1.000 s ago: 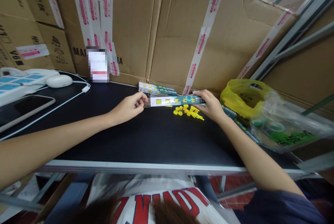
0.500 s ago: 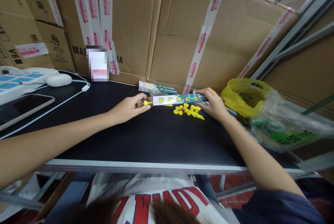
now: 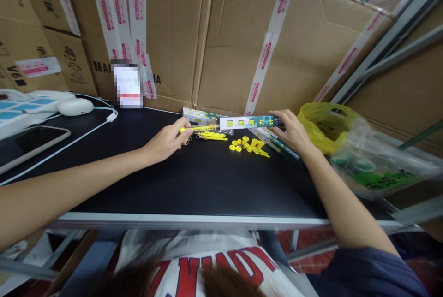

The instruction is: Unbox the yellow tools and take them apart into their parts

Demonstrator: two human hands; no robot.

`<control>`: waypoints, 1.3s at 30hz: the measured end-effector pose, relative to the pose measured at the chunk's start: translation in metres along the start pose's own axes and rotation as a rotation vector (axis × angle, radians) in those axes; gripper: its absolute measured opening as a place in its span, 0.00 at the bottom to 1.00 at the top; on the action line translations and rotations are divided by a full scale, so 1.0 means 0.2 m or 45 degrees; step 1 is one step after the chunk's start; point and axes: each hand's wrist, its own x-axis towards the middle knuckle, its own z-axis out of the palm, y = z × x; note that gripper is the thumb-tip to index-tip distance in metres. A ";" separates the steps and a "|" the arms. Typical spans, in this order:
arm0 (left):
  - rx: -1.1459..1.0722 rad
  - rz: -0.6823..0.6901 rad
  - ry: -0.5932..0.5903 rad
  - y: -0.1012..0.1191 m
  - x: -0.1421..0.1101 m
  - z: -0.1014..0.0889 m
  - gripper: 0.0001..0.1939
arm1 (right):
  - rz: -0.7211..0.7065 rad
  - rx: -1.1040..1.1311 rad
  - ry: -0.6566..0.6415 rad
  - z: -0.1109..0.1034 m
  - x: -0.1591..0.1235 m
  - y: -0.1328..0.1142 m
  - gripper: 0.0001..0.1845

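Observation:
My left hand (image 3: 174, 134) pinches the end of a slim spring scale (image 3: 202, 128), yellow with a clear tube, which sticks partly out of a narrow box. Around the far end of that white and teal box (image 3: 247, 122) my right hand (image 3: 288, 127) is closed, holding it level above the table. Below it lie several yellow sticks (image 3: 213, 136) and a cluster of small yellow caps (image 3: 244, 144). A metal ring or hook shows under my left fingertips. More of the same boxes (image 3: 194, 115) lie behind, and others (image 3: 280, 145) lie under my right hand.
On the black table (image 3: 207, 181) a power strip (image 3: 38, 103), a phone (image 3: 38, 142) and white cables sit at left. A blurred-out upright screen (image 3: 128, 86) leans on the cardboard (image 3: 238, 48). A yellow bag (image 3: 323, 124) and a clear bag (image 3: 377, 168) stand at right.
The spring scale now shows well outside the box, where before only its yellow end did. My left hand has moved left and the box has shifted right and slightly up.

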 end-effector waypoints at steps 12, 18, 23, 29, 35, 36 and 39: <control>-0.124 0.005 0.230 0.01 0.00 -0.01 0.14 | 0.326 -0.286 0.117 -0.05 -0.05 0.26 0.24; -0.144 0.024 0.126 0.01 -0.01 0.01 0.15 | 0.402 -0.213 -0.369 -0.08 -0.05 0.29 0.25; -0.140 0.040 0.080 0.02 -0.01 0.01 0.15 | 0.556 -0.314 -0.746 -0.06 -0.07 0.30 0.23; -0.128 0.054 0.042 0.02 -0.01 0.01 0.15 | 0.670 -0.501 -0.954 -0.05 -0.07 0.21 0.23; -0.126 0.045 0.012 0.03 -0.02 0.01 0.15 | 0.746 -0.581 -0.967 -0.06 -0.05 0.14 0.21; -0.125 0.042 0.009 0.03 -0.02 0.01 0.15 | 0.758 -0.583 -0.968 -0.07 -0.05 0.13 0.21; -0.116 0.040 0.005 0.03 -0.01 0.01 0.15 | 0.778 -0.589 -0.961 -0.07 -0.05 0.12 0.21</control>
